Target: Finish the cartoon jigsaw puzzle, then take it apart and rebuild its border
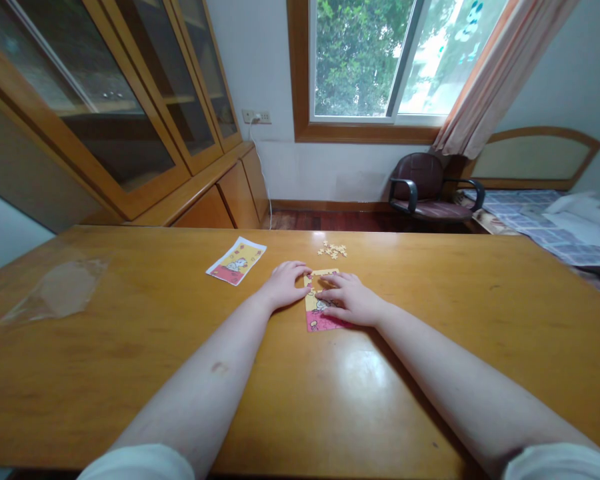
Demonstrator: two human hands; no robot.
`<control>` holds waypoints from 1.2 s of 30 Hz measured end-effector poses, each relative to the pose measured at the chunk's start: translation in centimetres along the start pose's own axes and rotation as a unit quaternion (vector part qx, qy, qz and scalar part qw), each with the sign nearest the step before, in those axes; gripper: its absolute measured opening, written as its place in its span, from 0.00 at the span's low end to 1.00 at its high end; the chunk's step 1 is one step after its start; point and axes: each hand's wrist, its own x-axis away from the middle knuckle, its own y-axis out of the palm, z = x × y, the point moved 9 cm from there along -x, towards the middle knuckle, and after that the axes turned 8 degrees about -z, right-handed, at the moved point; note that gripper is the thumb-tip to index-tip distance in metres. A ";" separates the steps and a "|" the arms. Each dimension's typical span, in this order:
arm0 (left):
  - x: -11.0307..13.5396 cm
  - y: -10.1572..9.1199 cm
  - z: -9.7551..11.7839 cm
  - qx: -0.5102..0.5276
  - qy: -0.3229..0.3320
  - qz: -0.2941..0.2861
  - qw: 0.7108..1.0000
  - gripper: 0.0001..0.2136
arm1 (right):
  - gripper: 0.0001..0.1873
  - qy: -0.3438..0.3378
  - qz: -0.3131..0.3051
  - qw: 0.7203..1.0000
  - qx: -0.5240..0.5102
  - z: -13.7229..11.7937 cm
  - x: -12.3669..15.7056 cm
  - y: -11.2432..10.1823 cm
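Observation:
A partly assembled jigsaw puzzle (320, 321) in yellow and pink, with a white cartoon animal on it, lies flat on the wooden table. My left hand (286, 285) rests at its left edge, fingers apart, the fingertips touching the border. Over the right side of the puzzle spreads my right hand (353, 300), its fingers stretched across the picture and covering part of it. A gap of bare tabletop colour shows in the upper part, between the hands. Several loose puzzle pieces (333, 251) lie in a small heap just beyond the puzzle, pale side up.
A printed reference picture (237, 261) lies left of the puzzle. Clear plastic wrapping (60, 290) sits on the left of the table (290, 413). Past the far edge are a glass-door cabinet (180, 133), an office chair (425, 187) and a bed (545, 213).

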 end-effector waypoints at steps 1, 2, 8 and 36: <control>0.0 0.0 0.0 -0.001 -0.001 0.000 1.000 0.20 | 0.25 0.001 -0.001 1.000 -0.001 0.0 0.0 0.0; 0.0 0.0 -0.1 -0.001 -0.001 0.000 1.000 0.20 | 0.25 0.001 0.000 1.000 -0.003 0.0 0.0 0.0; 0.0 -0.1 0.0 0.006 0.004 0.004 1.000 0.23 | 0.20 0.018 0.044 0.999 -0.011 0.5 0.2 -0.9; 0.1 0.3 0.5 -0.002 0.004 -0.011 1.000 0.26 | 0.19 0.017 0.033 0.999 -0.019 0.7 -0.1 -0.3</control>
